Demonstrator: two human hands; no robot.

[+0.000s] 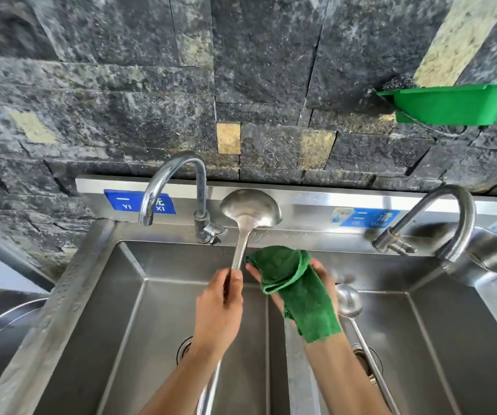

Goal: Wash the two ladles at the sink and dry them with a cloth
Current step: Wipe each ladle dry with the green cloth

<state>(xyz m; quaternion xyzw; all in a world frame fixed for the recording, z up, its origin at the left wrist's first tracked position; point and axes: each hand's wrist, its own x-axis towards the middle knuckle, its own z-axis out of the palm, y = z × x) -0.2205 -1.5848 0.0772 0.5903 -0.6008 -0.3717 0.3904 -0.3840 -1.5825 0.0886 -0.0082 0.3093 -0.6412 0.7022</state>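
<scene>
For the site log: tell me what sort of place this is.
Likely a canteen or restaurant dishwashing station: a stainless multi-basin sink, blue labels along its back, gooseneck taps, and a large ladle held up.

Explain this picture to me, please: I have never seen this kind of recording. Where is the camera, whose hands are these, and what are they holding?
There is no machine here. The one picture comes from a camera worn on a person's head, looking down at their own bare hands over a steel double sink. The left hand grips the handle of the large ladle, whose bowl points toward the wall. The right hand holds a folded green cloth right beside that handle. A second ladle lies in the right basin. Two taps stand behind the basins; no running water shows. A green tray hangs on the stone wall.
</scene>
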